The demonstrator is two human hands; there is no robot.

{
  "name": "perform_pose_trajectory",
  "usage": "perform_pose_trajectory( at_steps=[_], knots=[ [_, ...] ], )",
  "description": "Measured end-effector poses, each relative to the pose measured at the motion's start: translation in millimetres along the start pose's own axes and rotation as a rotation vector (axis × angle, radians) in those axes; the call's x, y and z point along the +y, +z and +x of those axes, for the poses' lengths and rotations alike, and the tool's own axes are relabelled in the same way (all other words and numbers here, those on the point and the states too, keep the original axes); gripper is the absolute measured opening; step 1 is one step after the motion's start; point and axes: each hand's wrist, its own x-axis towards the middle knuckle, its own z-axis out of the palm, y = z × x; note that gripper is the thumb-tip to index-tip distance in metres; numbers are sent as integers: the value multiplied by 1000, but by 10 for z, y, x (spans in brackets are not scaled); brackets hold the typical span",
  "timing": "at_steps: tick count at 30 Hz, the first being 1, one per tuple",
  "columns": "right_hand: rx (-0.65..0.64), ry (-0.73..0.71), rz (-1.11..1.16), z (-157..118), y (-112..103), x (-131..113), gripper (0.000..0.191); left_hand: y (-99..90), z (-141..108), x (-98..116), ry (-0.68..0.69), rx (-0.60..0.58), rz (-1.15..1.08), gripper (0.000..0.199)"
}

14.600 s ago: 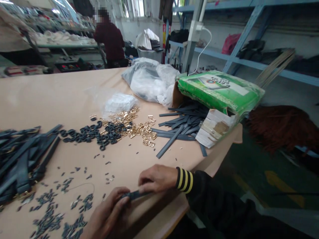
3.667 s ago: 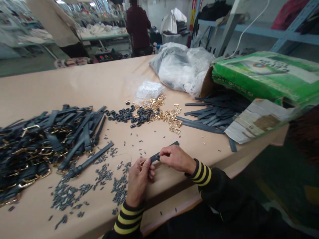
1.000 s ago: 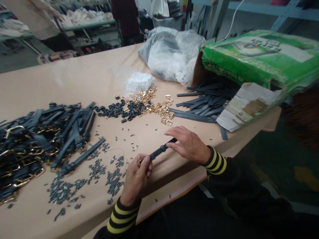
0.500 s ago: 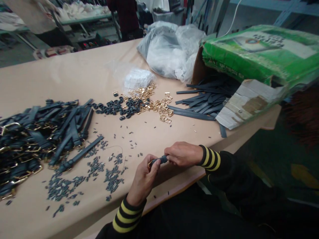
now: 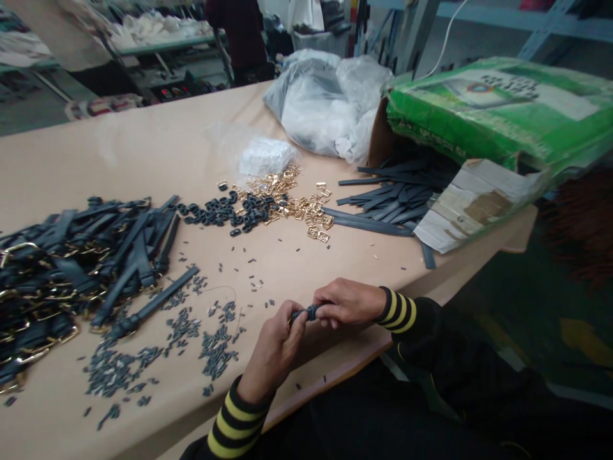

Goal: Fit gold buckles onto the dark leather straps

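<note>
Both hands meet over the table's front edge on a short dark blue strap piece (image 5: 310,312). My left hand (image 5: 274,348) pinches its left end, where a bit of gold metal shows. The fingers of my right hand (image 5: 342,303) close on its right end. Left of the hands lie small dark clippings (image 5: 218,351). Farther back are dark loops (image 5: 253,211), gold buckles (image 5: 309,211) and flat dark strips (image 5: 393,201). A heap of dark straps with gold buckles (image 5: 119,236) covers the table's left side.
Behind the buckles are a small clear bag (image 5: 267,156) and a large plastic bag (image 5: 325,105). A green box (image 5: 498,115) with a torn cardboard flap (image 5: 472,207) lies at the right. Two people stand beyond the brown table (image 5: 143,137).
My right hand has shifted slightly left along the strap piece, closer to my left hand. The view has tilted a little. Both hands still hold the piece.
</note>
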Motion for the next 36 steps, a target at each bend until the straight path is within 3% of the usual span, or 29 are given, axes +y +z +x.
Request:
perform_pose_trajectory(
  at_steps=[4,8,16,21,25,30,33,36],
  knots=[
    [119,-25,-191,15,27,-19,16,-16,24,-46,-12,-2,42,19],
    [1,-12,-101,34,38,4,14,-31,14,-118,-22,-44,28,20],
    [22,-63,54,69,61,104,26,-83,-9,-71,2,-86,-53,22],
    [26,27,14,65,58,53,14,-57,10,-112,-46,13,-85,21],
    [21,10,-21,78,48,14,12,-39,28,-173,-95,-16,-208,25],
    [58,-24,67,84,96,50,18,-80,6,-130,-46,-29,-101,23],
    [32,-66,185,74,81,55,22,-109,-21,-88,-22,-77,-149,23],
    [-35,-82,227,83,24,38,23,-86,-32,-84,-50,-14,-215,25]
  ],
)
